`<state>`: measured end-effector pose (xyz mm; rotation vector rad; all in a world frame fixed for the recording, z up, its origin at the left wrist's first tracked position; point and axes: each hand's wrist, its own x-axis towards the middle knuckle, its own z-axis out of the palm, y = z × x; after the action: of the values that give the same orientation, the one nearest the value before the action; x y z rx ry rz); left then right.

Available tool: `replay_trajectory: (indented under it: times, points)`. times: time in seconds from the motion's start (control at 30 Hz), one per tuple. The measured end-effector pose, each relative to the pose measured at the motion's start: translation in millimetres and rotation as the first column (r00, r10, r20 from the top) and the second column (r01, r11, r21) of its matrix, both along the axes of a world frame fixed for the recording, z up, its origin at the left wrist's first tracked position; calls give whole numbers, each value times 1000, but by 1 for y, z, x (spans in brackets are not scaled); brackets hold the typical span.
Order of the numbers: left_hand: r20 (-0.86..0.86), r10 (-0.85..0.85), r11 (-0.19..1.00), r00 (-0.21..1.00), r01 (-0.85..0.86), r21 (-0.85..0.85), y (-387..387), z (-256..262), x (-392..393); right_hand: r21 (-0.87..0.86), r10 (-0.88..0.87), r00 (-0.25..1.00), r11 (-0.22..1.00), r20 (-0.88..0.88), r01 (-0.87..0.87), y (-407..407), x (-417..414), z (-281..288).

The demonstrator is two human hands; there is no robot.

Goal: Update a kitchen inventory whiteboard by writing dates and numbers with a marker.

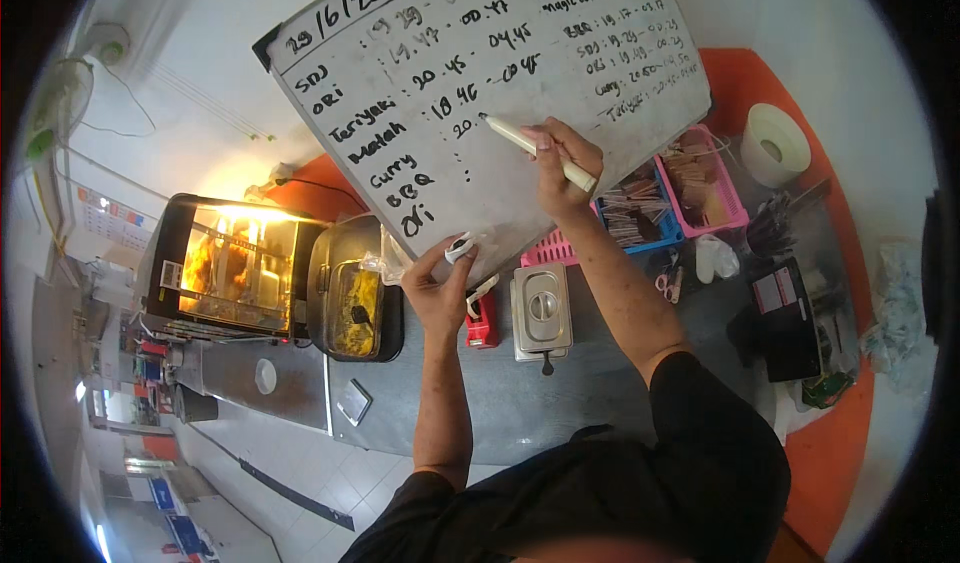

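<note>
My right hand grips a cream-coloured marker. Its tip meets the whiteboard, just after a handwritten number. The board leans over the back of the counter and bears rows of words and times in black. By the board's lower edge, my left hand pinches a small white item with a dark middle, too small to name surely. Just below that hand sits a red tape dispenser. Between my forearms stands a lidded stainless steel food pan, a dark handle sticking out at its front.
A lit glass display warmer and a dark container with yellow contents stand left. Pink and blue baskets of packets sit behind my right forearm. Scissors, a white tub and a black device are rightward.
</note>
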<state>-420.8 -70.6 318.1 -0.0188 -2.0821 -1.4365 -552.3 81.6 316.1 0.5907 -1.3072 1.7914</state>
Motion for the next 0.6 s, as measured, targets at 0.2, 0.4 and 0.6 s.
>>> replay_trajectory:
  times: [0.2,0.4,0.6]
  points:
    - [-1,21,1000,1000,-21,-14,1,1,1,53,-18,1000,998,4,18,-2,1,4]
    - [-27,28,999,999,-29,-44,1,-2,-2,42,-75,996,996,-50,77,1,-3,-3]
    - [-23,32,999,999,-32,-20,-4,-8,-3,47,-30,999,998,34,29,-2,-3,-2]
